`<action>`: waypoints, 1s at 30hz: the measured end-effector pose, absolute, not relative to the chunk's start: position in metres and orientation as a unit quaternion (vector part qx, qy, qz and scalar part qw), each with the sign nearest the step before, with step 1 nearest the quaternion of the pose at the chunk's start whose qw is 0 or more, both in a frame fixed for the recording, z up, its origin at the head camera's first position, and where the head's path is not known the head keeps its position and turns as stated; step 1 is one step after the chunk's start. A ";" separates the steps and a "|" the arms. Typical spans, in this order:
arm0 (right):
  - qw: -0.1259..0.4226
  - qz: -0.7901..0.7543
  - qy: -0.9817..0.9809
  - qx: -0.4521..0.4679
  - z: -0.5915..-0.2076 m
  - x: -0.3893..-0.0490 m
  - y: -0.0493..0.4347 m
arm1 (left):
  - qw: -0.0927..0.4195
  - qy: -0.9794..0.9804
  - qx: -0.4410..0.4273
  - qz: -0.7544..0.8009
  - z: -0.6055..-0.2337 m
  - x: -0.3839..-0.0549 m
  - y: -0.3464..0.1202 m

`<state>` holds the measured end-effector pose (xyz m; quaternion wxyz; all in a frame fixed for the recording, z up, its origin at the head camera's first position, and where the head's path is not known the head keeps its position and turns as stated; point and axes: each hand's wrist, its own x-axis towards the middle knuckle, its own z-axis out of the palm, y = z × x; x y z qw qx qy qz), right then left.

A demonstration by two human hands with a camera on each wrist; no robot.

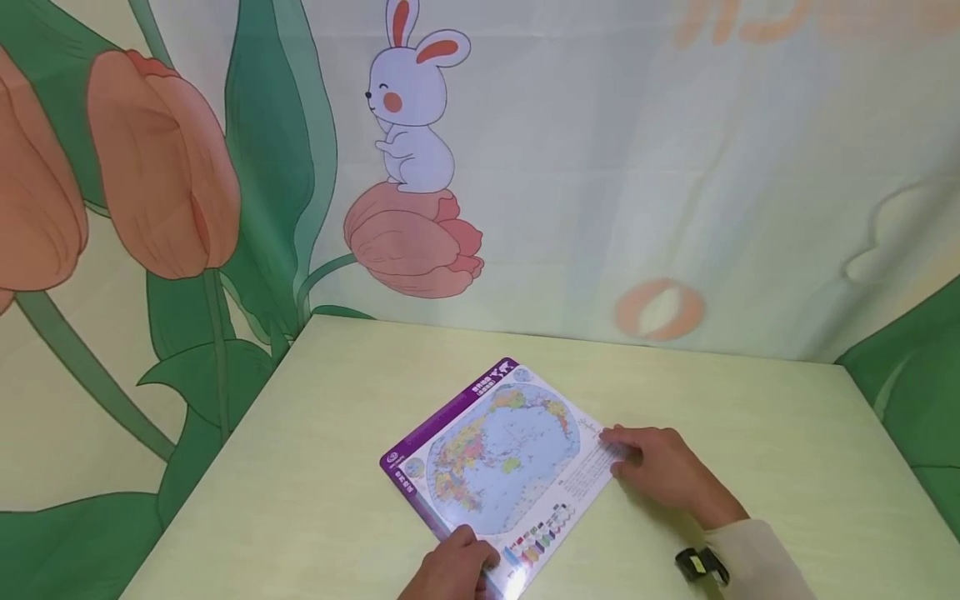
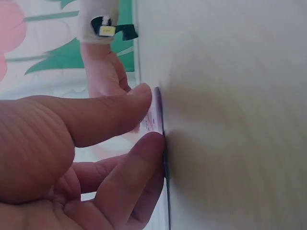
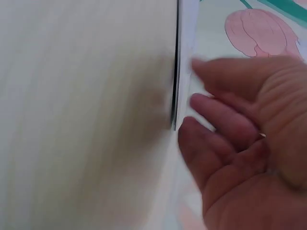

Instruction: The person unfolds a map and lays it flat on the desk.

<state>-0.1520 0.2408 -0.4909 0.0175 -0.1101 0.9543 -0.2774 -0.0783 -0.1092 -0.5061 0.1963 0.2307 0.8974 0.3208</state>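
A thin world map board (image 1: 517, 450) with a purple border lies flat and turned at an angle on the pale table. My left hand (image 1: 453, 567) is at its near corner in the head view. Seen from the left wrist, the thumb and bent fingers (image 2: 144, 148) touch or nearly touch the board's edge (image 2: 159, 110), with a gap between thumb and forefinger. At the right-hand corner is my right hand (image 1: 660, 467), its fingertips at the board's edge. In the right wrist view its thumb is blurred and stands apart from the loosely bent fingers (image 3: 192, 139).
The pale yellow table (image 1: 750, 417) extends around the board. Behind it hangs a cloth backdrop (image 1: 570, 167) printed with tulips and a white rabbit (image 1: 412, 108). A dark strap with a small buckle (image 1: 701, 565) is at the right sleeve.
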 end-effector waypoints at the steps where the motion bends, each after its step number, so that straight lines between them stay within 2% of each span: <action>1: 0.016 -0.281 0.954 -0.105 -0.490 -0.150 0.240 | 0.197 0.893 0.233 0.331 -0.505 -0.079 -0.110; 7: 0.019 -0.289 0.954 -0.080 -0.479 -0.128 0.213 | 0.215 0.870 0.203 0.395 -0.490 -0.088 -0.124; 14: 0.026 -0.281 0.952 -0.122 -0.478 -0.102 0.178 | 0.128 0.885 0.216 0.391 -0.487 -0.105 -0.150; 20: 0.053 -0.289 0.944 -0.152 -0.477 -0.088 0.160 | 0.119 0.893 0.161 0.402 -0.483 -0.120 -0.170; 26: 0.047 -0.294 0.938 -0.176 -0.479 -0.076 0.147 | 0.099 0.900 0.123 0.406 -0.478 -0.135 -0.183; 30: 0.040 -0.286 0.938 -0.193 -0.479 -0.071 0.141 | 0.111 0.913 0.090 0.382 -0.477 -0.146 -0.187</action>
